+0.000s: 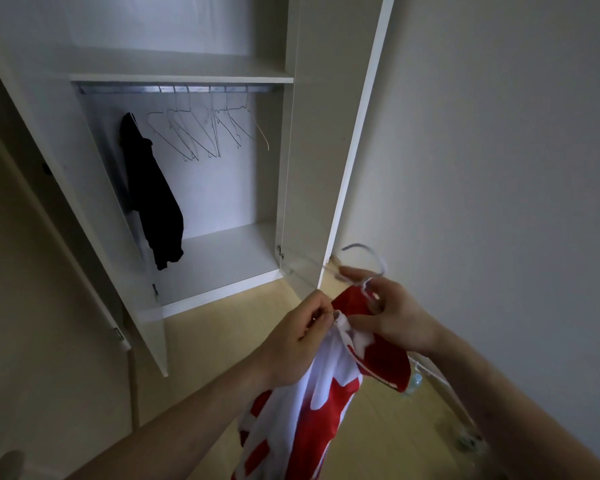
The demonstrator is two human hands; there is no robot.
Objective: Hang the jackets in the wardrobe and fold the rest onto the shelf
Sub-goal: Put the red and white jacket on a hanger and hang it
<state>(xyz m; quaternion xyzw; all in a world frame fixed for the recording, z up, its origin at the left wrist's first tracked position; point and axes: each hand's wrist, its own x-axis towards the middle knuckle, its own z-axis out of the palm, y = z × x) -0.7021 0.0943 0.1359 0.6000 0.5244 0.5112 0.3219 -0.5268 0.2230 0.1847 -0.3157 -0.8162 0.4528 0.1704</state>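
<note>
A red and white jacket hangs down between my arms, in front of the open wardrobe. My left hand pinches the white collar edge at the top. My right hand grips the red collar together with a white wire hanger, whose hook curves up above my fingers. Inside the wardrobe a black jacket hangs at the left end of the rail. Several empty wire hangers hang to its right.
A white shelf runs above the rail. The wardrobe's right door stands open beside my hands, the left door opens toward me. A plain wall is on the right, with a small bottle on the floor below it.
</note>
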